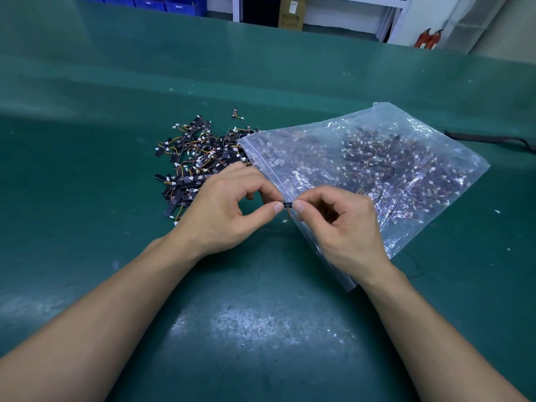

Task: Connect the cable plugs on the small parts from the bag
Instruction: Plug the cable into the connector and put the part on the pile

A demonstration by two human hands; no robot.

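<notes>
Green matting (261, 329) covered the bench nearest the camera. Above it the left hand (223, 210) and right hand (345, 224) met, each pinching one end of a small black part (287, 205) between thumb and forefinger, its orange wire (287, 217) dangling. They worked over the zip edge of the clear bag (406, 169), full of such parts. A loose pile (200, 158) lay left of it. Beyond stood blue bins (145, 2) and white shelving (377, 13).
</notes>
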